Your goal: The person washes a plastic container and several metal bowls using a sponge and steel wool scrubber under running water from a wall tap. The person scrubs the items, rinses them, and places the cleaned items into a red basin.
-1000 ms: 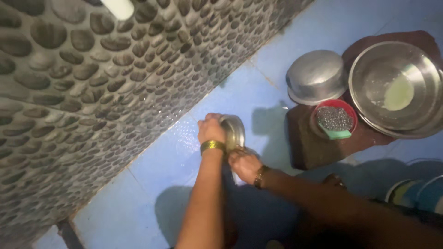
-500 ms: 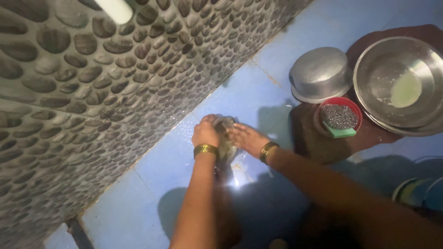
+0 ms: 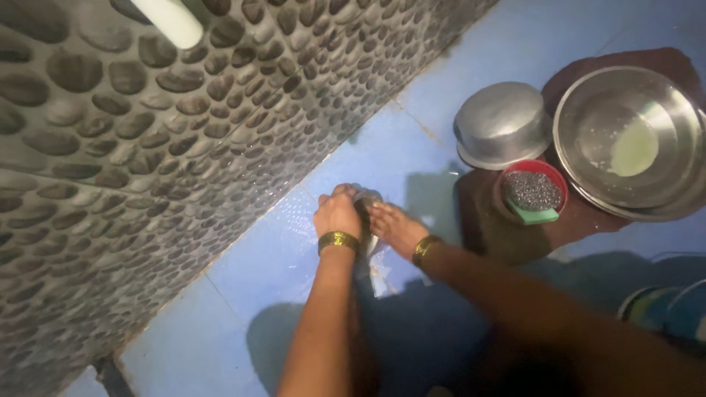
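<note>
Both hands grasp 1 small steel vessel low over the wet blue floor: left hand clenched on its rim, right hand pressed against it. Wet metal could slip and clatter down.

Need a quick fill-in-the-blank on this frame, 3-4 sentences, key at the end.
1. Both hands, the left hand and the right hand, grip one small ____ vessel over the blue floor.
2. The upturned metal pot lies ____ of the wide steel basin.
3. The red bowl holds a steel scrubber and a ____ sponge.
4. Each wrist wears a ____ bangle.

Missing words: metal; left; green; gold
</note>
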